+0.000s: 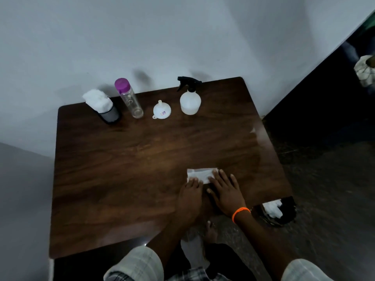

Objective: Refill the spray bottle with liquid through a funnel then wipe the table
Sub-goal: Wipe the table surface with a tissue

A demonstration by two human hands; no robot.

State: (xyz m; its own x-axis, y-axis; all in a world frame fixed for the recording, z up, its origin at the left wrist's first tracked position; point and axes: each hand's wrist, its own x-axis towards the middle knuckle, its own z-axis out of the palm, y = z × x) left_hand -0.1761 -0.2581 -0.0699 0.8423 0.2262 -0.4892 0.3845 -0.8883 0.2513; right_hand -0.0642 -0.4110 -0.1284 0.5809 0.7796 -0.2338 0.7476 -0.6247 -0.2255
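Note:
A white spray bottle (190,102) with a black trigger head stands at the back of the dark wooden table (121,169). A small white funnel (161,111) lies mouth-up to its left. Further left stands a clear bottle (129,98) with a purple cap. Near the table's front right lies a folded white tissue (199,174). My left hand (190,196) and my right hand (226,191) rest flat side by side, fingertips pressing on the tissue's near edge. An orange band circles my right wrist.
A dark holder (109,115) stuffed with white tissues stands at the back left. A black bin (278,211) holding crumpled white tissue sits on the floor by the table's front right corner. The wall runs behind the table.

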